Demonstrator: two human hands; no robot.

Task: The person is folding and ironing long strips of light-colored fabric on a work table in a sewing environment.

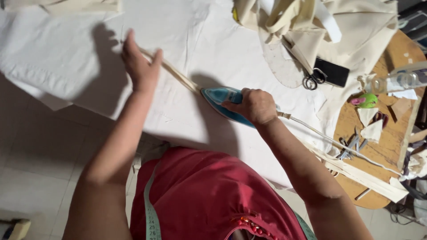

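At the bottom centre, a red garment (209, 195) with a pale green measuring tape (151, 213) draped over it fills the near view. Just above, right of centre, the right hand (254, 106) has its fingers wrapped around the handle of a blue iron (222, 100), which rests on a white cloth (66, 49). Upper left of centre, the left hand (140, 66) lies flat, fingers together and thumb apart, pinning a narrow cream strip (178, 75). Upper right lie scissors (313, 80), a flat black rectangle, perhaps a phone (333, 71), and heaped cream fabric (311, 22).
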